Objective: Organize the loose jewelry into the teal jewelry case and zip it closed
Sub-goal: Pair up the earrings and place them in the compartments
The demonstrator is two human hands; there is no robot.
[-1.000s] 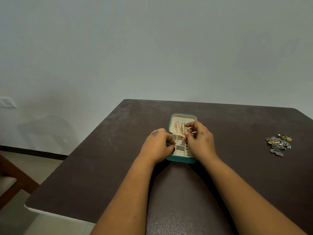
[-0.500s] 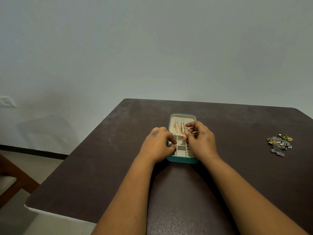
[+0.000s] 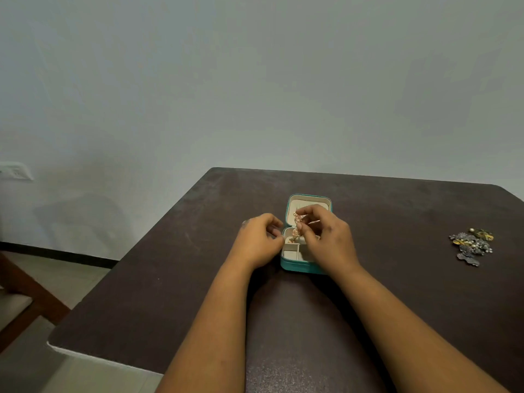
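The teal jewelry case (image 3: 295,266) lies open on the dark table (image 3: 170,279), its cream lid (image 3: 309,201) tipped back and its cream compartments facing up. My right hand (image 3: 329,239) hovers over the case and pinches a gold earring (image 3: 297,222) between thumb and fingers. More gold pieces (image 3: 293,238) lie in the upper compartment. My left hand (image 3: 259,241) rests against the case's left side with curled fingers; whether it holds anything is hidden. A heap of loose jewelry (image 3: 472,246), silver, dark and gold, lies at the far right.
The table's left edge and near-left corner (image 3: 51,343) drop off to a tiled floor. A wooden chair (image 3: 25,296) stands at the lower left. A grey wall with a switch plate (image 3: 15,171) rises behind the table.
My right hand has lifted slightly and raised the gold earring above the compartments. My left hand has drawn a little away from the case's inside to its left edge.
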